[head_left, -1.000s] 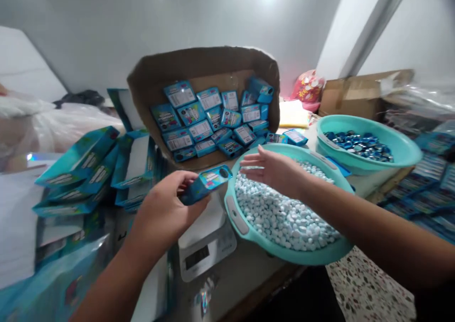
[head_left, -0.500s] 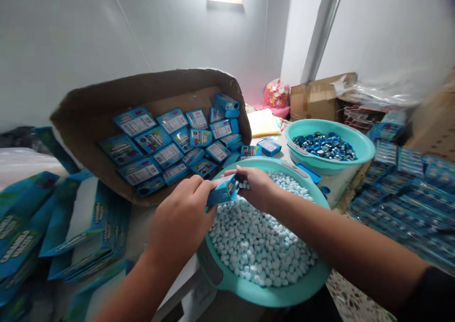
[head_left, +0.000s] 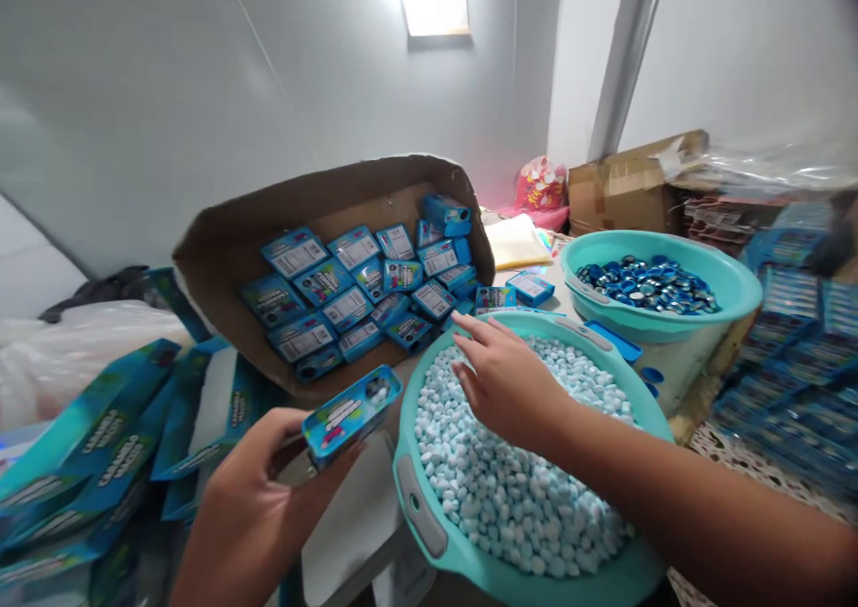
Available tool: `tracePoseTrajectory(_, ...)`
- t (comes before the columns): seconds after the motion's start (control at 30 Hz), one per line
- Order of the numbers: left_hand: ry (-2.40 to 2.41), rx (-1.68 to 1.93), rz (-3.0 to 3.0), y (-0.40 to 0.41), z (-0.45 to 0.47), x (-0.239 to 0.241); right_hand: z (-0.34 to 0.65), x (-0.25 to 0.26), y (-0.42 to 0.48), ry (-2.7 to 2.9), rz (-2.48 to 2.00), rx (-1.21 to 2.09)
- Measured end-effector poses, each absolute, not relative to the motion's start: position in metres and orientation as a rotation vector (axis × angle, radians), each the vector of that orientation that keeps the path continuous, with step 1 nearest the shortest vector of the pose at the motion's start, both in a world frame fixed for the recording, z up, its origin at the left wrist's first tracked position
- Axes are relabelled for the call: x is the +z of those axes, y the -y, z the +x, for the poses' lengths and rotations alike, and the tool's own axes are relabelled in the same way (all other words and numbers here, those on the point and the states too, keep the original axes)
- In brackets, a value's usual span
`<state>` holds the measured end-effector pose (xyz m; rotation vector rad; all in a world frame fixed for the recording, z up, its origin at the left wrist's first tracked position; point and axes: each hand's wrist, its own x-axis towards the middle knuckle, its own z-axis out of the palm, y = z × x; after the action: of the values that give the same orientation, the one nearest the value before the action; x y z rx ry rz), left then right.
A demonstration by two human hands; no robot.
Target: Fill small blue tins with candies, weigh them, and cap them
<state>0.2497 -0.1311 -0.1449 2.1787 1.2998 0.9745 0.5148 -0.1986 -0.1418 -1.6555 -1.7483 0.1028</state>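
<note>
My left hand holds a small blue candy box by its long sides, its end hole showing pale candies inside. It hovers just left of a teal basin filled with light-blue candies. My right hand rests palm down over those candies, fingers spread, holding nothing I can see. Behind the basin leans a tipped cardboard box holding several filled blue boxes.
A second teal basin at the right holds blue round caps. Flat blue carton blanks pile at the left; more blue packs stack at the right. A white scale sits under my left hand. Cardboard cartons stand at the back.
Both hands were together at the box's end over the basin. Now my left hand has drawn the box back to the left, and my right hand has dropped onto the candies.
</note>
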Motion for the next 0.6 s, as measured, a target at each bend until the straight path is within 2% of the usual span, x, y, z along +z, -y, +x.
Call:
tracePoseTrajectory(0.1, -1.548, 0.96, 2.03, 0.139, 0.214, -0.165, 0.507, -0.138, 0.209, 1.972, -1.661, -0.025)
tracePoseTrajectory(0.23, -1.526, 0.907, 1.853, 0.148, 0.195, -0.185, 0.498, -0.126, 0.197, 2.279, -1.7, -0.019)
tracePoseTrajectory(0.4, -1.446, 0.733, 1.678, 0.153, 0.195, -0.196, 0.483, -0.116, 0.171, 2.811, -1.742, 0.279)
tracePoseTrajectory(0.6, -1.368, 0.872, 1.623, 0.171, 0.159, -0.204, 0.489, -0.135, 0.172, 2.711, -1.705, 0.325)
